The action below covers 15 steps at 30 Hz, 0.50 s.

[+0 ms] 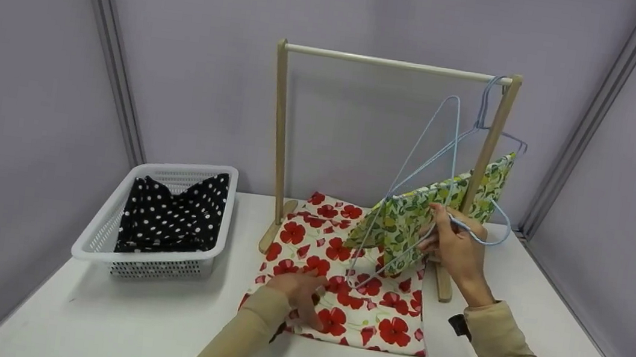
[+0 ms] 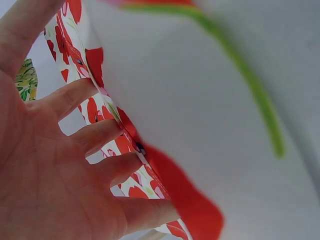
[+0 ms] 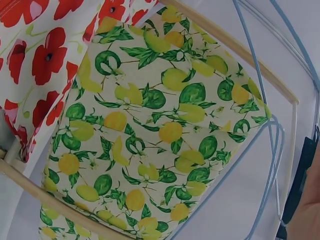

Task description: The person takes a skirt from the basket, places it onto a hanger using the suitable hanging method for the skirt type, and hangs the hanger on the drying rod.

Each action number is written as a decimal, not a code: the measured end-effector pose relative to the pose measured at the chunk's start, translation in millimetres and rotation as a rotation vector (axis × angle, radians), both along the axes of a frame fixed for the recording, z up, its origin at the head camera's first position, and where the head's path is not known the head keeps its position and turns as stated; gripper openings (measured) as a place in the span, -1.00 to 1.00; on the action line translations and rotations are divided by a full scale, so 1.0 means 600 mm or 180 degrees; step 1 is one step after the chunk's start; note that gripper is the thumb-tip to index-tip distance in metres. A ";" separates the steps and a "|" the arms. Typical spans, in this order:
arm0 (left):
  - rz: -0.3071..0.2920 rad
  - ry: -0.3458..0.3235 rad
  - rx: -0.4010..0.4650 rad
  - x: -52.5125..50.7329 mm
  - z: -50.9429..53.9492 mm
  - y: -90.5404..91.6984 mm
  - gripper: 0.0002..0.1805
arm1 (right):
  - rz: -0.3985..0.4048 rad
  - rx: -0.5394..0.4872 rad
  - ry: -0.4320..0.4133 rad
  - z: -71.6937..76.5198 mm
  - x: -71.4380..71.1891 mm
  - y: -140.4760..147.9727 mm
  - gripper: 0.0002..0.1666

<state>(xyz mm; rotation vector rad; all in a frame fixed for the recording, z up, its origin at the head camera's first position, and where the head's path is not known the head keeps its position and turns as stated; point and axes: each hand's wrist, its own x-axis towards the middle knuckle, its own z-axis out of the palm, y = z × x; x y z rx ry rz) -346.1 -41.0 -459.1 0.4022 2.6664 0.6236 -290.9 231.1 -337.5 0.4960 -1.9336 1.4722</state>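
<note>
My left hand (image 1: 294, 294) lies on the white cloth with red poppies (image 1: 394, 331), spread flat on the table. The left wrist view shows its fingers spread and nearly straight, with the fingertips (image 2: 107, 132) at an edge of that cloth. My right hand (image 1: 458, 250) grips a light-blue wire hanger (image 1: 456, 153) by the neck, its hook sticking out to the right. The hanger is tilted, one end hanging over the poppy cloth. Beyond it, a lemon-print cloth (image 3: 135, 150) hangs from another blue hanger (image 1: 482, 111); the right hand partly hides it in the head view.
A small wooden rack with a white top bar (image 1: 393, 63) stands at the back, its feet beside the poppy cloth. To the left sits a white plastic basket (image 1: 81, 249) holding black polka-dot cloth (image 1: 173, 221). Grey panels enclose the white table (image 1: 154, 328).
</note>
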 end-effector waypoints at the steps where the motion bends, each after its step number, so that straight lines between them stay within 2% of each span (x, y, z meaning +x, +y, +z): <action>1: -0.0007 0.0003 0.0005 0.001 0.001 0.001 0.00 | -0.0031 -0.0016 -0.0034 0.000 0.004 0.002 -0.66; 8: 0.0015 0.0001 -0.0004 0.004 0.004 0.003 0.00 | -0.0327 -0.0005 -0.0032 0.010 0.033 0.007 -0.64; 15: -0.0005 0.0087 -0.0083 0.004 0.000 0.002 -0.02 | -0.0337 0.0217 -0.0201 0.014 0.039 -0.005 -0.63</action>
